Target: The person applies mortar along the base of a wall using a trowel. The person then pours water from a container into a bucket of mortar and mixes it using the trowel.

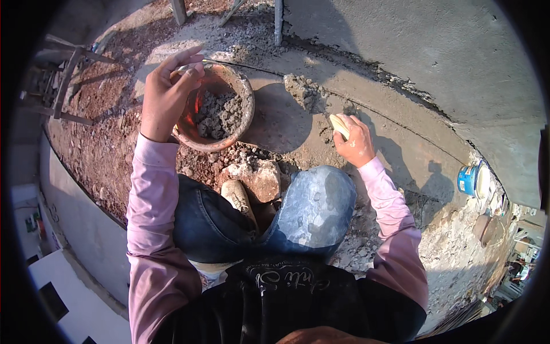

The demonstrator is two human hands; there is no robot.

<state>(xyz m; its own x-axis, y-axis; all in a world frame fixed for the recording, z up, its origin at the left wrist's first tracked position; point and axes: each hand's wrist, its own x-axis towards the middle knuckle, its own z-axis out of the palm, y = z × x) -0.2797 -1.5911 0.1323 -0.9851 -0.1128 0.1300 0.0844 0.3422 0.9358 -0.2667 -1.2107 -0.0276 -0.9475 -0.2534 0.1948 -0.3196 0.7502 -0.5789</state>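
Note:
A reddish-brown bucket (pixel 246 92) with a mortar-caked rim stands ahead of me to the left, with lumpy grey mortar (pixel 220 114) inside. My left hand (pixel 169 92) is raised over its left rim, fingers partly stretched and loosely apart; I see nothing clearly held in it. To the right, my right hand (pixel 356 140) is closed round a pale yellow, rounded tool handle (pixel 339 126), low over the grey cement strip (pixel 389 123). Whatever the handle joins is hidden or blends into the cement. A heap of wet mortar (pixel 302 90) lies on the strip between bucket and right hand.
A rough grey wall (pixel 424 51) runs along the far right side. By its foot stands a blue-and-white pail (pixel 471 180). A large stone (pixel 255 179) lies before my shoe (pixel 236 196). Reddish rubble (pixel 103 149) spreads left, with wooden supports (pixel 66 83) beyond.

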